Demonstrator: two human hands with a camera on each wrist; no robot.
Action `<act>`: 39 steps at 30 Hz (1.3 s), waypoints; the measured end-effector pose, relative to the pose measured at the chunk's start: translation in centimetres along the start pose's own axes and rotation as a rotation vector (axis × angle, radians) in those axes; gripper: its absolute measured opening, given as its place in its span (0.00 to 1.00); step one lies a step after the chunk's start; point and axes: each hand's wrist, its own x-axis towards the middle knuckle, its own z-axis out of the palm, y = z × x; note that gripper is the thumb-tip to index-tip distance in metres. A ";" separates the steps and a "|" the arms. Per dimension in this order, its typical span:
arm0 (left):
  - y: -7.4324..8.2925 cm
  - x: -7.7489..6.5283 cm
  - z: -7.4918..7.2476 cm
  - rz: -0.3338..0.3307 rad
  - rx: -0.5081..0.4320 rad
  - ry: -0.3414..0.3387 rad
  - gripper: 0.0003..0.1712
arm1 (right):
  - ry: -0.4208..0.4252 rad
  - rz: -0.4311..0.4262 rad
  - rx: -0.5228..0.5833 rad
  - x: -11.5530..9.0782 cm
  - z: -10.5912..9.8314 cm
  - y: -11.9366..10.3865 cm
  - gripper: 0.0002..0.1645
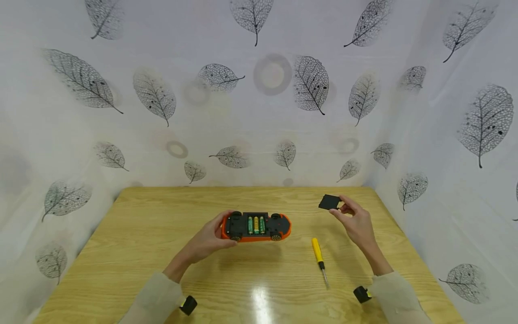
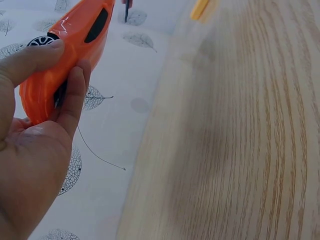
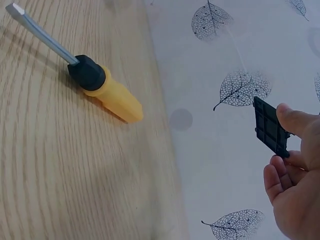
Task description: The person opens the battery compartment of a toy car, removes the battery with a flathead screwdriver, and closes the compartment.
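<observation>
My left hand (image 1: 208,238) grips an orange toy car (image 1: 283,227) by one end, its black underside turned toward me. Three batteries (image 1: 256,225), green and yellow, sit side by side in the open compartment in that underside. In the left wrist view, thumb and fingers wrap the glossy orange body (image 2: 75,30) near a wheel. My right hand (image 1: 358,225) pinches a thin black battery cover (image 1: 329,202) by its edge, raised off to the right of the car. The right wrist view shows ribs across the cover (image 3: 270,127).
A screwdriver (image 1: 317,252) with a yellow handle lies on the wooden table (image 1: 162,216), between the two hands, its metal tip toward me. Behind the table and along its sides hangs white cloth (image 1: 243,121) printed with leaves.
</observation>
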 end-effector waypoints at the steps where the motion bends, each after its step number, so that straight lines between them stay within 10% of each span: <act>1: 0.0 0.0 0.0 -0.001 -0.001 0.001 0.50 | 0.013 0.006 -0.005 0.0 0.0 0.1 0.33; 39: -0.1 0.2 0.5 -0.010 0.014 0.005 0.51 | -0.109 0.260 -0.161 0.8 2.4 6.1 0.37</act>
